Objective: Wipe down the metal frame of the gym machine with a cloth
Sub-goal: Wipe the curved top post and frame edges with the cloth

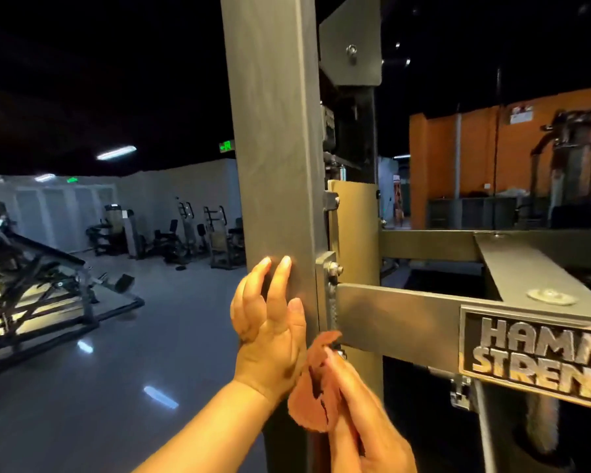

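Left hand point(270, 322), released with fingers straight, touches the frame's upright post point(270, 131); right hand point(365, 425) grasps an orange cloth point(313, 397) just beside the crossbar point(389, 322) joint

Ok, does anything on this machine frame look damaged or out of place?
Nothing stands out: the upright post and crossbar look straight and the bolt is seated. Only the cloth in the right hand looks ragged, possibly torn.
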{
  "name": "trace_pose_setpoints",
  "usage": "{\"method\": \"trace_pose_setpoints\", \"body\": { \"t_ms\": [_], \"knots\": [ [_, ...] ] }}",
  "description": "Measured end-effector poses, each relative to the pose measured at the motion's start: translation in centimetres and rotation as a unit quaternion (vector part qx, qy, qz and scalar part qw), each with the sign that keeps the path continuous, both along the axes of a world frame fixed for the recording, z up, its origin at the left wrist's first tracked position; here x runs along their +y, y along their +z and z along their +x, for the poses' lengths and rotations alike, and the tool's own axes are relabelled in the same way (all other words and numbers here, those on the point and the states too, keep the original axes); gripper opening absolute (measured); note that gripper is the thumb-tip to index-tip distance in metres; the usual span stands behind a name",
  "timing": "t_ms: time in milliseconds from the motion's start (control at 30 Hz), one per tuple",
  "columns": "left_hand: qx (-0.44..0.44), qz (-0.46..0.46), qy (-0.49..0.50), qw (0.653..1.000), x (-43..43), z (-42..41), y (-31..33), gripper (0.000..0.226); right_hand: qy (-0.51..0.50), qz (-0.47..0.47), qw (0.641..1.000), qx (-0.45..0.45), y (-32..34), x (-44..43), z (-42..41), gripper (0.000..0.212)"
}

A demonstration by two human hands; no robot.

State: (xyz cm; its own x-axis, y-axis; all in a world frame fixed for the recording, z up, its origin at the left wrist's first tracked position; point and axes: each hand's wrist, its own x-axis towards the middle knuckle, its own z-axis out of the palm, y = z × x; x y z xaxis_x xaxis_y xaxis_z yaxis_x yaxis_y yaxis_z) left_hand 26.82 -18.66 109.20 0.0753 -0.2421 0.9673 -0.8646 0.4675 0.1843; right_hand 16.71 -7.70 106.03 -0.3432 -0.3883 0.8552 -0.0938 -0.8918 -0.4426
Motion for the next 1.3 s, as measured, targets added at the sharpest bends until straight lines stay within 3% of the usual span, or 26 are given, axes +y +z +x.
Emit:
{"method": "trace_pose_setpoints", "body": {
  "t_ms": [100,233,367,633,867,1133,1300],
  "knots": [
    [0.002,0.02,-0.006,1.0,-0.4,-0.4,3.3,0.053,0.03,-0.043,0.998,0.03,5.5,-1.0,-1.7,0.047],
    [-0.003,0.011,-0.033,0.999,-0.2,-0.7,6.2,0.053,0.011,0.06,0.998,0.033,13.1,-6.3,-1.2,0.054],
    [0.015,0.036,-0.048,0.998,0.1,-0.8,7.3,0.054,0.067,0.137,0.981,0.118,13.7,-8.7,-0.9,0.053],
    [-0.052,0.007,-0.047,0.998,-0.8,-1.0,12.0,0.063,0.084,0.113,0.979,0.15,19.7,-10.4,-2.4,0.05],
    [-0.024,-0.02,-0.066,0.997,-1.3,-1.5,11.3,0.063,0.057,0.054,0.983,0.167,15.0,-10.9,-1.8,0.067],
    [-0.04,-0.015,-0.03,0.999,-1.2,-1.1,14.4,0.058,0.121,0.063,0.979,0.151,22.8,-12.8,-2.4,0.054],
    [-0.057,-0.053,-0.055,0.995,-0.7,-1.6,16.6,0.06,0.078,0.026,0.984,0.158,19.2,-11.6,-1.3,0.061]
  ]
}}
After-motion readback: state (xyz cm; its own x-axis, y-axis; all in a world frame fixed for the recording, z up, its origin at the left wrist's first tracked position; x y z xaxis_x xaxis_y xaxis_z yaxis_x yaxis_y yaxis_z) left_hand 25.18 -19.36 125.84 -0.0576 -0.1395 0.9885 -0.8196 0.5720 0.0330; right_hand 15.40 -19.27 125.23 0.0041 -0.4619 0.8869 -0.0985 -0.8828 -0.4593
